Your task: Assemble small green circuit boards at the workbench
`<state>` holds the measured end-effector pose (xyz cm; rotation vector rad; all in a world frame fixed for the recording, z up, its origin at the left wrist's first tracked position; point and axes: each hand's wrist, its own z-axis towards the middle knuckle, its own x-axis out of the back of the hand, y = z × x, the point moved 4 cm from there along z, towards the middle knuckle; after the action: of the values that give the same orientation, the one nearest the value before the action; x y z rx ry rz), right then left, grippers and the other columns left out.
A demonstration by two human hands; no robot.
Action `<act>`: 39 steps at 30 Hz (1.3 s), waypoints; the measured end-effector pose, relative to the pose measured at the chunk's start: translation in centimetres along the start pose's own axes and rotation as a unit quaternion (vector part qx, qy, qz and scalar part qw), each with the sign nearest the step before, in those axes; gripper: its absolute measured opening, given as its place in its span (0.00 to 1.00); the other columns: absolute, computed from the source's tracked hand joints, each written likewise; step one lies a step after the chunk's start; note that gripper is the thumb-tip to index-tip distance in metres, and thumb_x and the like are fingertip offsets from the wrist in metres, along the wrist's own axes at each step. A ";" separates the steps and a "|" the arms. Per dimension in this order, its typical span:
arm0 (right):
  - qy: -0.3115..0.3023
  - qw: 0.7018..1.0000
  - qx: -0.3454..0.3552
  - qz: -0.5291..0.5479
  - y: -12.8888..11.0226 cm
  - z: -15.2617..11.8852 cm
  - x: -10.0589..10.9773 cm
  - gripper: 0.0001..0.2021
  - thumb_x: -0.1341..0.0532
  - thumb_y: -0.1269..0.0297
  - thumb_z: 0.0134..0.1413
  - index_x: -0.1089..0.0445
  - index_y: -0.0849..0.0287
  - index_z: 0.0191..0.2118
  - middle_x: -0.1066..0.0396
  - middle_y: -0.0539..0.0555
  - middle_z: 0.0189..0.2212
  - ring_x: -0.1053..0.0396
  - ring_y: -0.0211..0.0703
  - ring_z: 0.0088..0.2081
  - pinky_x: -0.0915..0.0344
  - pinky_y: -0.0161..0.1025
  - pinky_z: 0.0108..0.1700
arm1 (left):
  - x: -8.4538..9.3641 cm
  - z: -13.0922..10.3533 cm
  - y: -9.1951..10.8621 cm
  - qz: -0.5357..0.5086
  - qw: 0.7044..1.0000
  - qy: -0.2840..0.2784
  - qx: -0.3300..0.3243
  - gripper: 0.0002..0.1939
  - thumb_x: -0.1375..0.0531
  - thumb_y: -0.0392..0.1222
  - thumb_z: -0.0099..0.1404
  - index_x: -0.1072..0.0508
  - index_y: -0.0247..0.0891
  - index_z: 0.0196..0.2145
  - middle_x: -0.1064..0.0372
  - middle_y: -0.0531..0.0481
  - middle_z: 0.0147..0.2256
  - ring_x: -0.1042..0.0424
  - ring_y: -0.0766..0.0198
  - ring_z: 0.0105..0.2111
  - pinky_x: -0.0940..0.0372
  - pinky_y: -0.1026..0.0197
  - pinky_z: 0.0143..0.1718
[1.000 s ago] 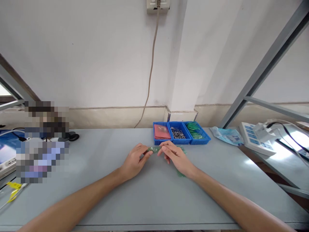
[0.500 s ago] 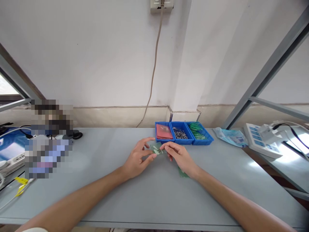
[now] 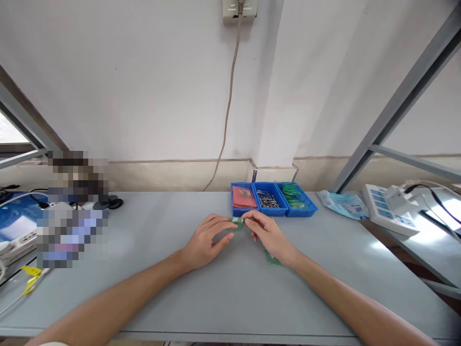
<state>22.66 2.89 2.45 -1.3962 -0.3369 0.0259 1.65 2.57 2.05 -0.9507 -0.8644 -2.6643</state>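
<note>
In the head view, a small green piece sits between the two hands, over the middle of the table and just on the near side of the blue tray with the red packets. It lies off the fingertips of the left hand, to the right, and off the fingertips of the right hand, to the left, so neither hand is clearly nearer. The visible part runs mostly from side to side, but fingers cover some of it, so its true long axis cannot be told.

The right hand seems to pinch the far right corner between thumb and forefinger. The left hand is loosely spread: its fingers reach over the left part, while its thumb stands apart on the near side. A second green piece lies on the table beside the right wrist, partly hidden.
</note>
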 end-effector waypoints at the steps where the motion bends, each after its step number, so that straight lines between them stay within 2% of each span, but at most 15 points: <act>1: 0.004 1.000 0.003 -0.008 0.0 0.0 0.0 0.12 0.42 0.52 0.69 0.27 0.52 0.44 0.37 0.48 0.30 0.39 0.40 0.29 0.36 0.38 0.32 | 0.0 0.0 0.1 -0.001 1.000 -0.001 -0.002 0.13 0.41 0.41 0.76 0.24 0.43 0.56 0.23 0.44 0.50 0.28 0.56 0.52 0.31 0.51 0.55; 8: 0.011 1.000 -0.006 -0.004 0.4 0.1 0.1 0.16 0.43 0.46 0.70 0.30 0.55 0.40 0.38 0.46 0.25 0.37 0.39 0.26 0.38 0.37 0.29 | -0.1 0.1 0.3 0.002 1.000 -0.019 -0.006 0.16 0.42 0.40 0.77 0.26 0.44 0.60 0.25 0.43 0.52 0.28 0.56 0.52 0.32 0.50 0.56; 12: 0.011 1.000 -0.005 -0.009 0.6 0.2 0.1 0.16 0.43 0.47 0.69 0.31 0.55 0.39 0.37 0.46 0.26 0.38 0.37 0.25 0.39 0.37 0.28 | -0.1 0.1 0.3 0.008 1.000 -0.020 -0.007 0.18 0.42 0.40 0.77 0.28 0.45 0.62 0.27 0.42 0.53 0.29 0.55 0.52 0.32 0.48 0.57; 16: 0.010 1.000 -0.005 0.009 0.7 0.3 0.0 0.16 0.41 0.45 0.68 0.32 0.54 0.42 0.36 0.46 0.29 0.39 0.37 0.25 0.37 0.37 0.28 | -0.2 0.1 0.3 0.009 1.000 -0.009 -0.005 0.21 0.41 0.38 0.76 0.30 0.46 0.63 0.28 0.42 0.53 0.30 0.55 0.53 0.31 0.49 0.56; 21: 0.006 0.999 -0.015 0.036 1.0 0.2 -0.2 0.17 0.38 0.44 0.64 0.36 0.52 0.45 0.37 0.44 0.25 0.39 0.38 0.24 0.37 0.37 0.28 | -0.4 0.1 0.0 0.014 1.000 -0.002 0.001 0.23 0.41 0.34 0.74 0.30 0.48 0.64 0.30 0.44 0.51 0.30 0.56 0.51 0.30 0.51 0.54; 27: -0.022 0.999 -0.007 0.030 0.7 0.0 -0.4 0.16 0.38 0.45 0.66 0.34 0.54 0.39 0.36 0.45 0.27 0.38 0.37 0.25 0.38 0.36 0.28 | 0.0 0.2 -0.2 0.007 0.999 0.002 0.032 0.13 0.40 0.42 0.76 0.24 0.45 0.56 0.29 0.45 0.45 0.30 0.56 0.47 0.31 0.54 0.50; 30: -0.023 0.999 -0.018 0.029 0.6 -0.1 -0.6 0.19 0.42 0.42 0.68 0.32 0.54 0.38 0.31 0.48 0.29 0.37 0.37 0.25 0.37 0.36 0.28 | 0.0 0.4 -0.3 -0.016 0.998 -0.004 0.063 0.11 0.42 0.44 0.78 0.22 0.44 0.51 0.28 0.46 0.42 0.31 0.57 0.45 0.32 0.55 0.48; 33: -0.028 0.996 -0.043 0.066 0.8 -0.2 -0.8 0.24 0.47 0.37 0.69 0.32 0.55 0.41 0.26 0.52 0.33 0.36 0.38 0.26 0.37 0.36 0.28 | 0.1 0.6 -0.4 -0.037 0.995 0.010 0.095 0.11 0.44 0.45 0.79 0.22 0.40 0.43 0.28 0.47 0.38 0.32 0.59 0.40 0.34 0.56 0.43; 35: -0.036 0.995 -0.049 0.074 0.8 -0.3 -1.0 0.26 0.49 0.34 0.69 0.33 0.55 0.40 0.25 0.53 0.35 0.36 0.38 0.26 0.36 0.37 0.28 | 0.1 0.6 -0.6 -0.043 0.993 0.018 0.113 0.14 0.44 0.46 0.79 0.25 0.39 0.38 0.30 0.48 0.34 0.33 0.60 0.37 0.35 0.57 0.41; 37: -0.045 0.997 -0.038 0.043 0.7 -0.4 -1.0 0.25 0.46 0.35 0.67 0.35 0.55 0.37 0.28 0.51 0.34 0.36 0.38 0.27 0.37 0.37 0.29 | 0.0 0.5 -0.8 -0.048 0.991 0.019 0.123 0.16 0.44 0.47 0.79 0.26 0.39 0.35 0.31 0.49 0.32 0.34 0.61 0.36 0.35 0.59 0.38; 39: -0.052 0.998 -0.027 0.001 0.6 -0.4 -1.0 0.23 0.42 0.38 0.67 0.38 0.54 0.35 0.32 0.48 0.31 0.36 0.37 0.26 0.39 0.36 0.29 | 0.0 0.4 -0.8 -0.057 0.990 0.015 0.130 0.16 0.44 0.47 0.79 0.24 0.39 0.35 0.30 0.48 0.34 0.32 0.60 0.37 0.35 0.61 0.34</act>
<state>21.94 2.36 1.58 -1.4523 -0.4254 0.0911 1.59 3.46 1.89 -0.8186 -1.2566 -2.5645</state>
